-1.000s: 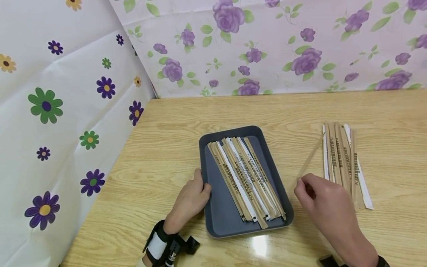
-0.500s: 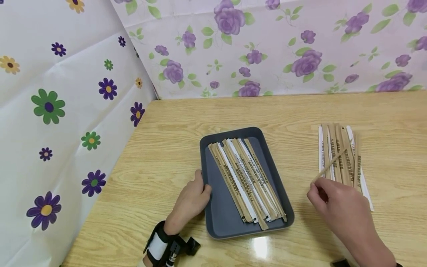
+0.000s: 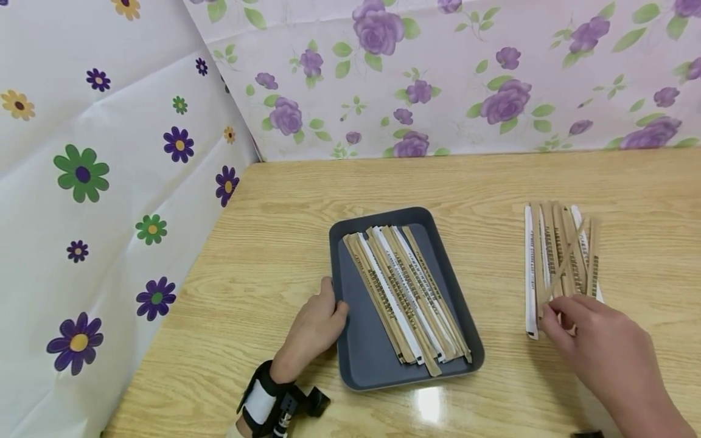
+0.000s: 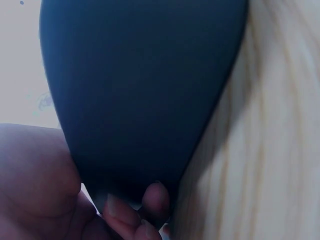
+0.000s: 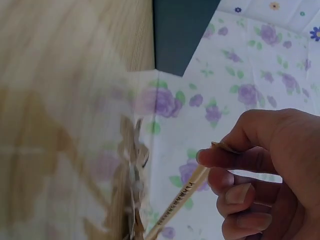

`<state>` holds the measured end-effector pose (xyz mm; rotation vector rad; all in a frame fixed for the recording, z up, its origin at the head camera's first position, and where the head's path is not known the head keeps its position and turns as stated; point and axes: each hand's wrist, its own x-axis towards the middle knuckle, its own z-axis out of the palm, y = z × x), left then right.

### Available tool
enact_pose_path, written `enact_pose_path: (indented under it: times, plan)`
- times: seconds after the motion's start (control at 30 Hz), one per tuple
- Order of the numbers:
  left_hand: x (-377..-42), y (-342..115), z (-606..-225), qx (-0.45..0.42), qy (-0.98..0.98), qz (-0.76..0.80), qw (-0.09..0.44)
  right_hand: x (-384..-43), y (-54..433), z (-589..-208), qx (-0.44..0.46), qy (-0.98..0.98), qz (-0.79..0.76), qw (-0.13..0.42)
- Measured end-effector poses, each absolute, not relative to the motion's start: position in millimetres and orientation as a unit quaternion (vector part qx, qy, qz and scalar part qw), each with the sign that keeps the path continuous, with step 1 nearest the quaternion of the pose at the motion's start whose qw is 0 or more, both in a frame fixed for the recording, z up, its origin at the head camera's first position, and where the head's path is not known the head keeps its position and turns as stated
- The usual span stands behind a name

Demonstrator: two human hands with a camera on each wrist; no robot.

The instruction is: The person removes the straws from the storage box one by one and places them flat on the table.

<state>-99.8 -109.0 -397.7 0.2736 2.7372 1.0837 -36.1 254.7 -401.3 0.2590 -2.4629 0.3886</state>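
Note:
In the head view my left hand (image 3: pixel 311 323) grips the left rim of a dark grey rectangular tray (image 3: pixel 358 362), thumb over the edge. Several brown and white paper-wrapped straws (image 3: pixel 402 298) lie side by side, slanted, inside that tray. To the right, my right hand (image 3: pixel 605 347) pinches one brown paper-wrapped straw (image 5: pixel 176 206) near its end, between thumb and index finger. This straw slants over a row of more wrapped straws (image 3: pixel 530 274) on the table. The hand covers the near ends of part of that row.
A light wood-grain table (image 3: pixel 263 243) carries everything. Behind it hangs a sheet with purple roses (image 3: pixel 378 30), and a white sheet with coloured flowers (image 3: pixel 33 243) borders the left side. A black wrist strap with a camera (image 3: pixel 276 404) sits beside the tray's lower left corner.
My right hand has moved right, from beside the tray to the near end of the straw row, carrying the pinched straw. The row's straws have shifted slightly. Left hand and tray hold their place.

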Motion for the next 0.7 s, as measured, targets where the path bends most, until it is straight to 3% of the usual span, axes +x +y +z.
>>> enact_pose_path:
  times: [0.1,0.4,0.7]
  plan:
    - [-100.1,-108.7,-397.4,0.091,0.922,0.365,0.094,-34.4,261.2,-400.8,0.078,-0.939,0.149,0.299]
    - [-100.3,-109.2,-398.3,0.092,0.921,0.365,0.096,-25.3,274.1,-398.5,-0.027,-0.971,0.172,0.163]
    - [-99.5,-109.2,-397.1,0.087,0.921,0.365,0.101,-28.4,291.4,-403.5,-0.068,-0.98,0.167,0.079]
